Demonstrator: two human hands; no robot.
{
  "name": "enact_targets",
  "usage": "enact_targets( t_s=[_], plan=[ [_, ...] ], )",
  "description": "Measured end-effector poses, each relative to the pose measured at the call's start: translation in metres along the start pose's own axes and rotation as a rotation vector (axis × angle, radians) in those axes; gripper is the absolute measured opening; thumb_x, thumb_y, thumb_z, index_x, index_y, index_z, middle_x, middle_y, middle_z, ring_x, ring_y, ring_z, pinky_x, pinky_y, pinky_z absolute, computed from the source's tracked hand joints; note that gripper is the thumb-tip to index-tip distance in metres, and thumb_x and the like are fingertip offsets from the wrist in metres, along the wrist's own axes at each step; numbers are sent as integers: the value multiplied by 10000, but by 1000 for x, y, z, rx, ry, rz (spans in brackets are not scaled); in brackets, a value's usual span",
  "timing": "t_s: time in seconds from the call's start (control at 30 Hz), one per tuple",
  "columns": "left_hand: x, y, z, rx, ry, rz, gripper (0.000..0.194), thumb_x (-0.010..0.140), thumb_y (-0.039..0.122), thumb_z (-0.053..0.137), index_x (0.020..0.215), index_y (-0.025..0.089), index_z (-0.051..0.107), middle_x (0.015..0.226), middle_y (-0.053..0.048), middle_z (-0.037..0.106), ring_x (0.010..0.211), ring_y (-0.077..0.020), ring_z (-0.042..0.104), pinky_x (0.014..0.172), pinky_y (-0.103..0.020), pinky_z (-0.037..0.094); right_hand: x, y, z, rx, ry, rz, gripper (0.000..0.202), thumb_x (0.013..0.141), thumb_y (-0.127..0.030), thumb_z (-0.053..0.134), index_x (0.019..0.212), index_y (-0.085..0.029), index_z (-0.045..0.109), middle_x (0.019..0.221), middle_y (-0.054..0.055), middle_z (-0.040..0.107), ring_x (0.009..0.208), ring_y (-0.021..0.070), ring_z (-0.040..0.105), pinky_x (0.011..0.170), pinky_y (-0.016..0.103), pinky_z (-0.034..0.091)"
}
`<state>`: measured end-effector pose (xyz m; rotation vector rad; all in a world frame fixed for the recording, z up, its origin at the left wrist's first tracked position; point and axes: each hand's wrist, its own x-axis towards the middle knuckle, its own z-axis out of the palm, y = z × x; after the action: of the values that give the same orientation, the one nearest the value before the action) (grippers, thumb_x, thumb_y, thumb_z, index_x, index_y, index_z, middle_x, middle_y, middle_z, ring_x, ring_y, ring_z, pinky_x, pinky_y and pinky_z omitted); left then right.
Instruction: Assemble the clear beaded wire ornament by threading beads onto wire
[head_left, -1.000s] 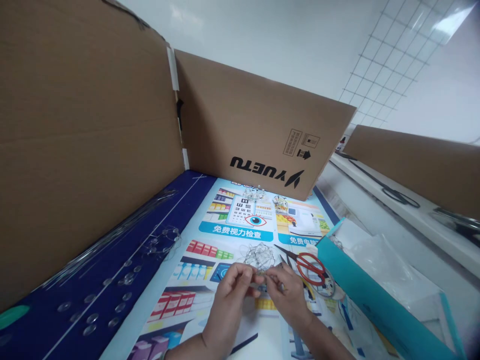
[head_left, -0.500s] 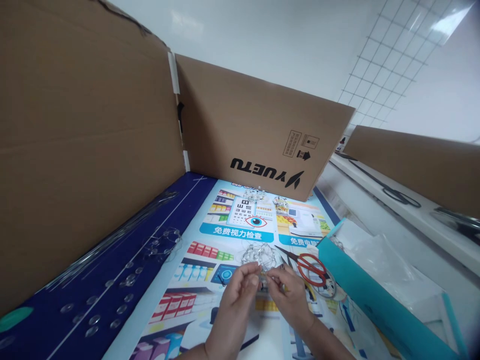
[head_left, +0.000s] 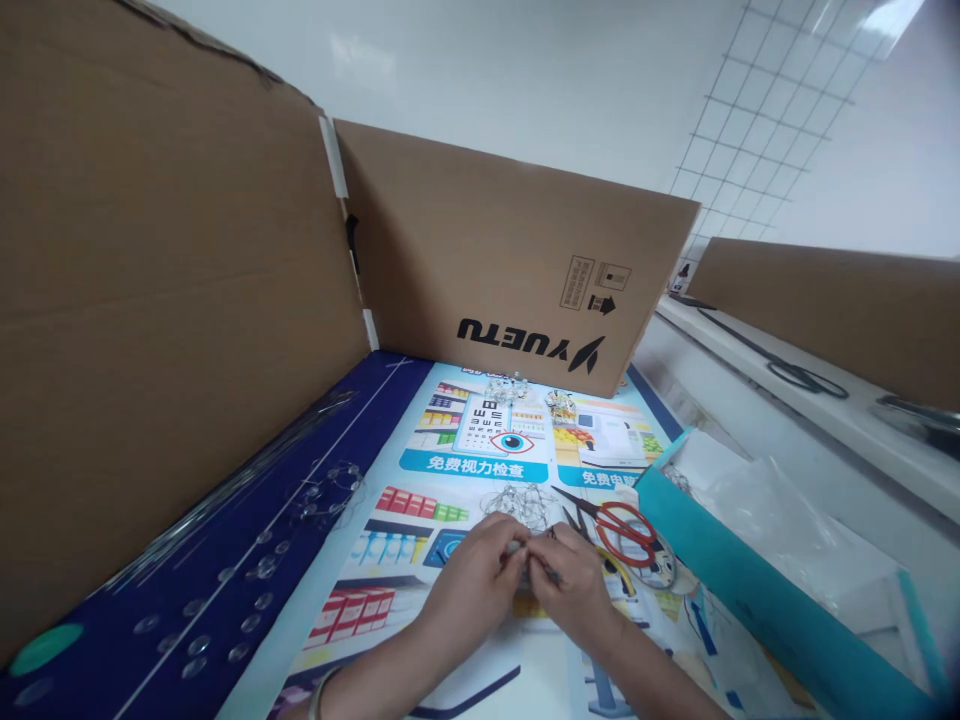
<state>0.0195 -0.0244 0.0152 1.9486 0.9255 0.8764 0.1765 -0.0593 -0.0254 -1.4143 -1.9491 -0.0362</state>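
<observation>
My left hand (head_left: 484, 575) and my right hand (head_left: 574, 580) meet at the lower middle, fingertips pinched together. Whatever lies between the fingers is too small and hidden to make out. Just beyond them is a tangled bundle of thin wire with clear beads (head_left: 517, 503). Red-handled scissors (head_left: 624, 533) lie to the right of my right hand, beside a yellow-handled tool (head_left: 616, 572) and a round spool-like disc (head_left: 660, 568).
Cardboard panels (head_left: 510, 240) stand at the left and back. Clear round beads (head_left: 199, 645) and thin rods (head_left: 247, 465) lie on the blue strip at left. A teal box (head_left: 780, 590) holding clear plastic is at right. Small wire clusters (head_left: 508, 388) sit at the back.
My left hand has turned, its back now more towards the camera, and a band shows at its wrist. My fingertips have drawn closer together. The view has shifted slightly.
</observation>
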Motion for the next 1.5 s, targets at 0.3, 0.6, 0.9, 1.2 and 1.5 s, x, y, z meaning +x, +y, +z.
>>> enact_targets(
  t_s=[0.3,0.6,0.9,1.2,1.5],
  plan=[
    [0,-12,0,-127,73,-140,115,780,184,471,781,204,584,735,-12,643,699,-184,587,645,-270,425,14,-4,2,-12,-11,-79,221,803,-121,455,657,-173,611,615,8,434,613,137,444,545,243,345],
    [-2,-19,1,-408,76,-225,120,772,207,527,890,205,506,748,-4,682,679,-165,632,647,-263,461,14,-6,-2,10,-102,-93,188,806,-131,460,679,-178,590,658,17,474,654,143,468,585,251,363],
    [-1,-14,4,-665,98,-318,163,739,247,595,818,185,467,562,68,557,479,-87,499,501,-197,381,12,-16,-7,-65,-151,-99,142,786,-108,456,712,-175,558,722,36,498,685,156,483,605,266,378],
    [-4,-10,5,-577,183,-381,147,693,225,621,728,169,490,553,65,504,470,-66,428,449,-168,302,15,-28,-18,-228,-242,-226,137,781,-104,457,747,-191,558,707,42,525,686,183,478,591,293,362],
    [-2,-10,3,-564,247,-391,143,715,253,603,715,168,487,564,70,448,472,-68,379,452,-178,309,21,-52,-71,-237,-632,-306,597,539,18,449,1065,-253,534,650,0,646,502,165,534,443,267,232]
  ],
)
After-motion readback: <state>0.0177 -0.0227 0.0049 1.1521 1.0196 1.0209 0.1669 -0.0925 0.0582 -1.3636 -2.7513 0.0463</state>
